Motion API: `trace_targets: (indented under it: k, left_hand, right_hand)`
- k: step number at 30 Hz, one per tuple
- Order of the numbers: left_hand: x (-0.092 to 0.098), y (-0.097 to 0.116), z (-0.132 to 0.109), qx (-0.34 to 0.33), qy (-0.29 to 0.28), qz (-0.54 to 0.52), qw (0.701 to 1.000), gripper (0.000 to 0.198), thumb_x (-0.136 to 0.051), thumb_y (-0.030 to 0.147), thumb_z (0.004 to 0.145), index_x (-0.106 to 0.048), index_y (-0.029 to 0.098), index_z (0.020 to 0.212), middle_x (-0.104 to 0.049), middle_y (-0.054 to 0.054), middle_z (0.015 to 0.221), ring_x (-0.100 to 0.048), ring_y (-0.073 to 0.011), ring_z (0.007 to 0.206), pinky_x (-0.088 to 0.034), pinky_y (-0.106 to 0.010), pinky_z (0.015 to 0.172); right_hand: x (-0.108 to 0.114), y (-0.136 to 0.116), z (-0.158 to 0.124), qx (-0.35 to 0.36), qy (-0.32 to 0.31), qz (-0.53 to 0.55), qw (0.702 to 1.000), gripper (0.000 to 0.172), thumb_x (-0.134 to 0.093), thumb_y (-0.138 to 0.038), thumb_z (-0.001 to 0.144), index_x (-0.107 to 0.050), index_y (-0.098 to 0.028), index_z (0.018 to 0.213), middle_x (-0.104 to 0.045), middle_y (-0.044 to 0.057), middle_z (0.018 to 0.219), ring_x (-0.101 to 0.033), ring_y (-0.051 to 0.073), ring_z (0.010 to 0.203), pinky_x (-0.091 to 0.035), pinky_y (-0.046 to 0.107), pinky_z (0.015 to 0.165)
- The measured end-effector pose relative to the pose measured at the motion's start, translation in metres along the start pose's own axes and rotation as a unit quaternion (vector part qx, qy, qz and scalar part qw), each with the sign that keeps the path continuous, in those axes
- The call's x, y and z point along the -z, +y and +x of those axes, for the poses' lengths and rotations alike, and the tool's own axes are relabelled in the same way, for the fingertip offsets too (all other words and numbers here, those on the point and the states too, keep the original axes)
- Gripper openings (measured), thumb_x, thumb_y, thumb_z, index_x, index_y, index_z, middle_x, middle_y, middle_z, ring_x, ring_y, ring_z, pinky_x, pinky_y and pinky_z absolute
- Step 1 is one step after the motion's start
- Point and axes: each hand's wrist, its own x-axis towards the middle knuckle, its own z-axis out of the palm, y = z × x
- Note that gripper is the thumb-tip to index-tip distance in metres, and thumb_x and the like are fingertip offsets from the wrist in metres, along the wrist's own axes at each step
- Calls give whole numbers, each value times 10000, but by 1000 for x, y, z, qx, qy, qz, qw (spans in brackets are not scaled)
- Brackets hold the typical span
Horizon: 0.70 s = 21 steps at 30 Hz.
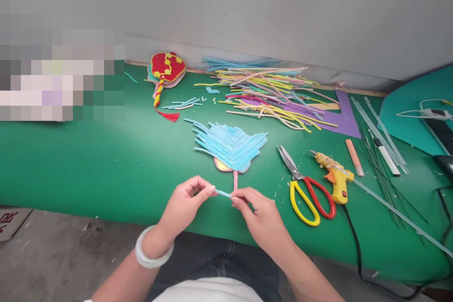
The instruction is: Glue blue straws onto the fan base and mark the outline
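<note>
Between my two hands a short light-blue pipe cleaner (223, 193) is held by its ends. My left hand (194, 198) pinches its left end, with a pale bangle (153, 254) round the wrist. On the other end my right hand (255, 207) is closed, thumb against fingers. Just beyond them lies a fan-shaped piece (231, 146) layered with light-blue strips in a V pattern. Several strips stick out past its left edge. Its pink wrapped handle (235, 180) points toward me, partly behind my right fingers.
Scissors (300, 188) and a yellow glue gun (334, 174) with a clear stick lie at right. Coloured pipe cleaners (262, 80) are heaped at the back over purple card (348, 115). A red fan with tassel (168, 68) lies back left. Green stems (382, 174) are far right.
</note>
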Motion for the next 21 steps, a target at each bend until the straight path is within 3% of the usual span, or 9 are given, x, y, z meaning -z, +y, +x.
trace_targets:
  k: [3, 7, 10, 16, 21]
  left_hand:
    - [10, 10, 8, -26, -5, 107, 994, 287, -626, 484, 873, -642, 204, 809, -663, 0, 791, -606, -162, 778, -475, -278, 746]
    - [26, 30, 31, -110, -14, 230, 967, 212, -586, 409, 902, -628, 214, 831, -633, 16, 781, -572, -148, 738, -452, -270, 717]
    - [37, 44, 56, -170, -23, 277, 945, 170, -586, 361, 892, -631, 212, 822, -644, 6, 830, -573, -153, 782, -450, -275, 752]
    - [37, 44, 88, -119, -57, 224, 966, 253, -615, 446, 865, -656, 199, 832, -665, -6, 816, -566, -158, 744, -456, -286, 707]
    - [30, 28, 90, -126, -86, 212, 965, 238, -605, 422, 882, -675, 203, 822, -664, -20, 858, -603, -177, 816, -475, -304, 763]
  right_hand:
    - [7, -1, 8, -12, 22, -19, 1000, 125, -556, -240, 951, -679, -250, 931, -711, -10, 841, -659, 156, 762, -502, 261, 692]
    - [13, -4, 31, -29, 28, -45, 998, 129, -584, -266, 937, -648, -244, 827, -698, -21, 739, -650, 164, 716, -491, 274, 661]
    - [14, 1, 52, 16, 46, -83, 995, 156, -547, -244, 954, -652, -239, 839, -707, 4, 788, -650, 180, 763, -491, 304, 712]
    - [8, 27, 76, 103, 105, -163, 976, 199, -481, -191, 988, -674, -221, 1026, -700, 66, 977, -624, 217, 938, -458, 374, 830]
    - [5, 42, 78, 119, 74, -174, 975, 223, -473, -157, 992, -672, -241, 1047, -718, 40, 1019, -607, 212, 980, -416, 387, 859]
